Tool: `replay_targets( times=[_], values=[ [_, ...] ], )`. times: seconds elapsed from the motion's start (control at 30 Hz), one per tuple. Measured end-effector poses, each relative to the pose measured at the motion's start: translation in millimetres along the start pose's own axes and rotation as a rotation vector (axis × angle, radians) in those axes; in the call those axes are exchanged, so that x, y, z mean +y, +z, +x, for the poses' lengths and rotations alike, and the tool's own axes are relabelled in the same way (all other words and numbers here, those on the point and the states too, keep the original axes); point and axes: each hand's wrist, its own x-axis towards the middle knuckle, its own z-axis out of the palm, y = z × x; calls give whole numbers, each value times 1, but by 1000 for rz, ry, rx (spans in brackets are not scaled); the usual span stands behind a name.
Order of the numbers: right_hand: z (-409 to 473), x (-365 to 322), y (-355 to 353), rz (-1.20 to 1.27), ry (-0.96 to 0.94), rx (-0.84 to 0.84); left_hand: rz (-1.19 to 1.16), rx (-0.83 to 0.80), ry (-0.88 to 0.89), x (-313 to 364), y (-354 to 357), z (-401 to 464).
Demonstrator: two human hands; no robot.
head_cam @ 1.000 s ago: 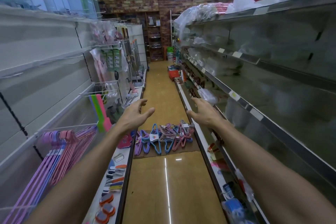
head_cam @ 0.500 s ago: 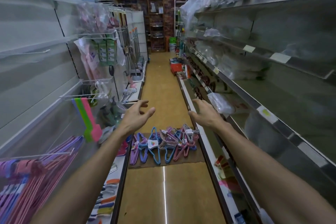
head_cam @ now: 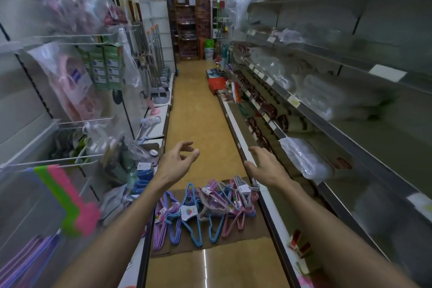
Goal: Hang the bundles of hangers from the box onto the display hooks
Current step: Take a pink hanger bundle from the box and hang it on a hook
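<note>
Several bundles of hangers (head_cam: 205,213) in purple, blue and pink, each with a white label, lie in a row on flattened cardboard (head_cam: 233,238) on the aisle floor. Both of my arms reach forward above them. My left hand (head_cam: 177,163) hovers over the floor with loosely curled fingers and holds nothing. My right hand (head_cam: 264,166) is spread, palm down, near the edge of the right shelf, also empty. Wire display hooks (head_cam: 58,161) stick out from the left wall; purple and pink hangers (head_cam: 25,262) hang at the lower left.
Shelving lines both sides of a narrow aisle with a yellow floor (head_cam: 196,110). Bagged goods (head_cam: 304,159) jut from the right shelves. Green and pink plastic items (head_cam: 70,201) hang at left. Red boxes (head_cam: 216,84) and buckets stand farther down the aisle.
The view has moved forward down the aisle, so the hanger bundles now lie closer beneath my arms. Both hands stay raised and empty; my left fingers have curled slightly.
</note>
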Motion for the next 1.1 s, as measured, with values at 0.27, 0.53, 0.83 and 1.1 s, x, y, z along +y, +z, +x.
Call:
replay_targets(
  times=[0.27,0.53,0.83,1.1],
  values=[
    [164,68,116,-14,6,-24,-74,-30,-59,-117,72,138],
    [302,183,318,4,-32,-115,-94,-13,-93,-305,193,250],
    [377,300,519,-53,-101,-120,-115,29,-127,-502,341,293],
    [430,366,643,-62,-160,-136,-176,120,-157,-620,427,322]
  ],
)
